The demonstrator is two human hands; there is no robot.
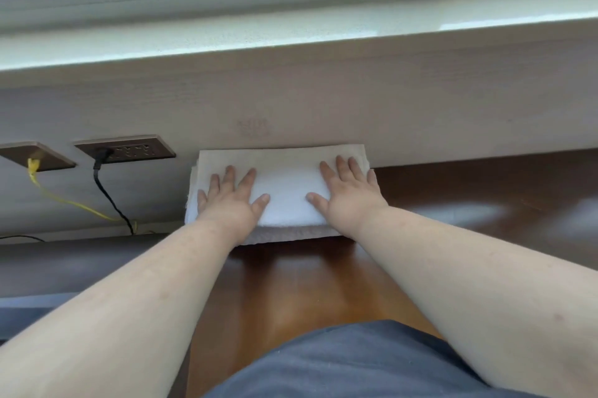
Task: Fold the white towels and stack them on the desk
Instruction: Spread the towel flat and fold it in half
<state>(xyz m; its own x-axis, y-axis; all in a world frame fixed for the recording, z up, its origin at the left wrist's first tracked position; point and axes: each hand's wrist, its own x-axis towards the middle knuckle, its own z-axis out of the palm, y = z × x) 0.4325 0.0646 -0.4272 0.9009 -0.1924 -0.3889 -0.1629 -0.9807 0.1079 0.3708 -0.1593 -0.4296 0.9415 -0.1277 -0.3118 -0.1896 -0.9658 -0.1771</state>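
Observation:
A stack of folded white towels (283,184) lies on the brown wooden desk (291,294), pushed against the pale wall panel at the back. Layered edges show along the stack's front and left side. My left hand (231,200) lies flat on the left half of the top towel, fingers spread and straight. My right hand (348,192) presses flat on the right half, fingers spread likewise. Both forearms reach forward over the desk.
Two dark wall sockets sit left of the stack: one (126,150) with a black cable (106,197), one (34,156) with a yellow cable (58,198). A window sill (291,35) runs above. The desk surface (485,200) extends to the right.

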